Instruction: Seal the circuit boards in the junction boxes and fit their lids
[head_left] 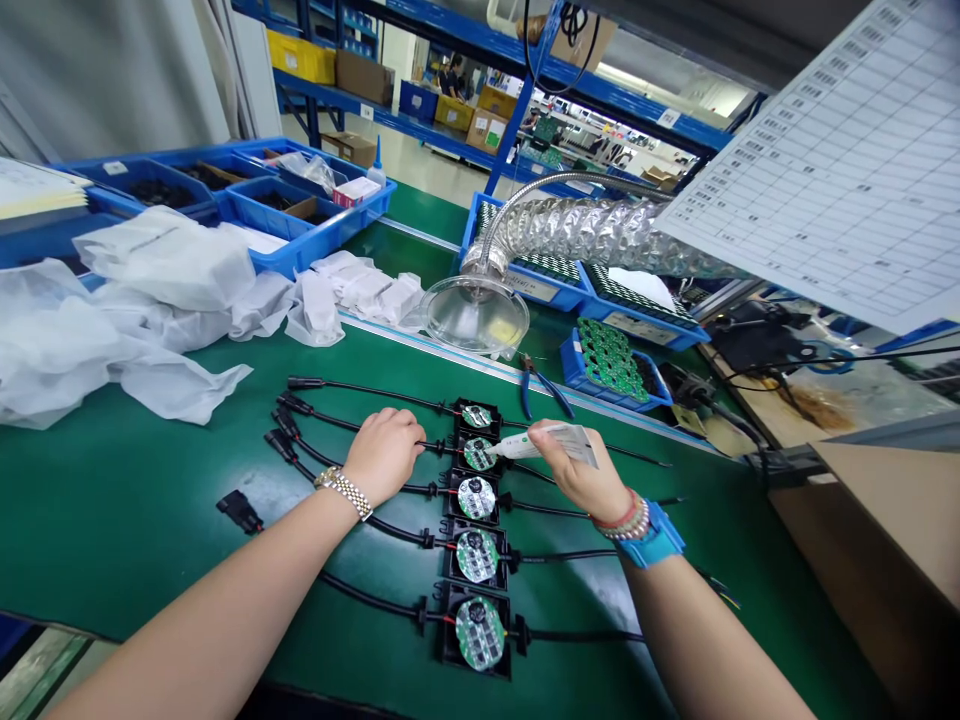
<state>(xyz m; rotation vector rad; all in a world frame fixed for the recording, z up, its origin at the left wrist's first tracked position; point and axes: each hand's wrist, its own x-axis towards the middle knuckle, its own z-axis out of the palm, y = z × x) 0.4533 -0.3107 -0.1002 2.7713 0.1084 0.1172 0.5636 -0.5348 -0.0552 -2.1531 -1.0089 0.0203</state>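
Observation:
Several black housings stand in a column on the green work surface, each with a round circuit board and black cables leaving both sides. My right hand (585, 470) is closed round a white squeeze tube (551, 443). The tube's nozzle points left and meets, or nearly meets, the second circuit board (479, 454) from the far end. My left hand (384, 455) has its fingers curled on the black cable (433, 447) on that housing's left side. The nearest circuit board (480, 633) lies in its housing towards my body. Black connectors (240, 510) end the left-hand cables.
Blue-handled cutters (546, 387) lie beyond the housings. A clear extraction hood (476, 315) hangs over the far side, near a blue bin of green boards (613, 360). White wrapped packets (172, 260) and a divided blue tray (300, 235) occupy the left. A cardboard box (870, 520) stands right.

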